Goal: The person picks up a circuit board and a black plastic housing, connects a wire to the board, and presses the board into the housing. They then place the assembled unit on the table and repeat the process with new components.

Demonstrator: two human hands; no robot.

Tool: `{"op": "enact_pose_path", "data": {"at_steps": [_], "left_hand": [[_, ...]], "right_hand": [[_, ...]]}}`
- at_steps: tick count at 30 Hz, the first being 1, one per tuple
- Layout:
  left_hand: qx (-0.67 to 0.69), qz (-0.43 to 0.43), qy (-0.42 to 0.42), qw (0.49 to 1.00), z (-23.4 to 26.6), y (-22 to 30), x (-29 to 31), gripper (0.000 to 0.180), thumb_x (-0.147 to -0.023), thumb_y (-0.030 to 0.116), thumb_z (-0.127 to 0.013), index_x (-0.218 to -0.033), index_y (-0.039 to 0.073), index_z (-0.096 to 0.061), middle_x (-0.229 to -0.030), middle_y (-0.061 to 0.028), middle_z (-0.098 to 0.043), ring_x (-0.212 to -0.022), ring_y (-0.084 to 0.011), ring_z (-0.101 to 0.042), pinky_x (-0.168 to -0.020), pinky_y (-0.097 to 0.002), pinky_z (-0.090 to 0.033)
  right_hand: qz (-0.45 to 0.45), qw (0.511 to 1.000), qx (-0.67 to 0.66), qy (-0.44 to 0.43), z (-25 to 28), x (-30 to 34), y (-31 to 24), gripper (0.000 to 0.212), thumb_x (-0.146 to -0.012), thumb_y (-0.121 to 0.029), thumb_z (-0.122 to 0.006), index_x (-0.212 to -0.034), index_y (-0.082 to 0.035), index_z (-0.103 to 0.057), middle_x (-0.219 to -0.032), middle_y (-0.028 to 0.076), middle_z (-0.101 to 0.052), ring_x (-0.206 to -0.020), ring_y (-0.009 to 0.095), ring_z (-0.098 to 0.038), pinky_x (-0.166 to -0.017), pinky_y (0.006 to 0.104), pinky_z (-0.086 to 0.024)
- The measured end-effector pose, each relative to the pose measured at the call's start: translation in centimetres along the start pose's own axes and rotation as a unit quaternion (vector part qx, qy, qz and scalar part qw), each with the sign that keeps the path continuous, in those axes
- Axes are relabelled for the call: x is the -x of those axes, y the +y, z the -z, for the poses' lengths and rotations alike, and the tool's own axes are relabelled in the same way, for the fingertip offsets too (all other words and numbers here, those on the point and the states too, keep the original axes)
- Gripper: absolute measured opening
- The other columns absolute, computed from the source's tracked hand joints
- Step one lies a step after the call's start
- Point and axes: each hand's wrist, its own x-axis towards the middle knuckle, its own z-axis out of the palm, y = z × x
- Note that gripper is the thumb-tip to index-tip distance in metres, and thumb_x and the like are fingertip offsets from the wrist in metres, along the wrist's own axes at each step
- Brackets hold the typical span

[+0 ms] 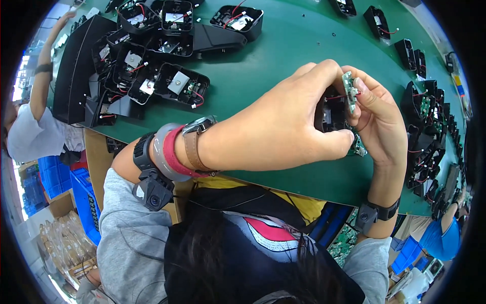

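Observation:
My left hand (291, 119) reaches across from the left and is wrapped round a small black plastic housing (332, 112), most of which the hand hides. Between the thumb and fingers of my right hand (380, 114) is a small green circuit board (349, 92), tilted on edge at the housing's right side. A bit of red wire shows by the right thumb. Below the left thumb, part of another green circuit board (360, 146) peeks out; whether it lies on the table or hangs from the housing, I cannot tell.
Black housings (181, 85) with metal plates and red wires crowd the green table (273, 45) at upper left, beside a large black box (83, 66). More housings (425, 131) line the right side. Another person's arm (43, 86) reaches in at far left; a person in blue (443, 240) sits at far right.

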Motion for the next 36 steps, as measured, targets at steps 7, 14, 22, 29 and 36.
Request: {"op": "enact_pose_path", "data": {"at_steps": [7,14,22,29,36], "left_hand": [[-0.110,-0.052,-0.003,0.993,0.4,-1.2,-0.2,0.036,-0.071,0.015,-0.069,-0.097,-0.001,-0.050,-0.097,-0.0169,-0.052,-0.086,-0.0283,-0.052,-0.078,-0.0351,-0.045],[-0.071,-0.147,0.020,0.986,-0.6,-2.8,-0.6,0.066,-0.071,0.006,-0.070,-0.125,-0.003,-0.034,-0.115,-0.0222,-0.050,-0.111,-0.0306,-0.053,-0.091,-0.0350,-0.045],[0.013,-0.024,-0.043,0.999,0.4,-1.8,-0.9,0.087,-0.073,0.011,-0.080,-0.139,0.002,-0.024,-0.127,-0.0108,-0.043,-0.119,-0.0181,-0.044,-0.102,-0.0315,-0.036],[0.044,-0.079,-0.021,0.996,-0.2,-3.0,-1.1,0.074,-0.082,0.014,-0.071,-0.139,0.001,-0.026,-0.129,-0.0112,-0.043,-0.123,-0.0189,-0.041,-0.104,-0.0317,-0.034],[0.110,0.009,-0.021,0.994,0.3,-1.5,-0.8,0.050,-0.089,0.006,-0.056,-0.135,0.004,-0.037,-0.117,-0.0036,-0.048,-0.093,-0.0059,-0.047,-0.076,-0.0217,-0.042]], "right_hand": [[0.059,0.998,0.031,0.006,-0.2,0.6,0.3,0.029,-0.093,-0.017,-0.058,-0.114,0.003,-0.058,-0.079,0.000,-0.061,-0.060,0.003,-0.052,-0.052,0.0150,-0.040],[0.208,0.930,0.286,0.098,-0.5,0.2,0.5,0.022,-0.089,-0.015,-0.064,-0.107,-0.001,-0.067,-0.080,-0.003,-0.062,-0.067,0.001,-0.049,-0.057,0.0157,-0.037],[0.267,0.927,0.216,0.148,-2.8,0.6,1.4,0.022,-0.087,-0.011,-0.067,-0.106,-0.001,-0.067,-0.086,-0.001,-0.064,-0.070,0.002,-0.050,-0.062,0.0161,-0.039],[0.308,0.872,0.349,0.152,-2.6,-0.2,2.7,0.030,-0.084,-0.013,-0.069,-0.111,0.000,-0.064,-0.090,0.001,-0.047,-0.084,0.007,-0.048,-0.070,0.0211,-0.044],[0.197,0.959,0.190,0.067,-2.9,0.0,2.1,0.038,-0.093,-0.025,-0.059,-0.122,0.000,-0.053,-0.103,0.004,-0.058,-0.093,0.008,-0.053,-0.083,0.0206,-0.042]]}}
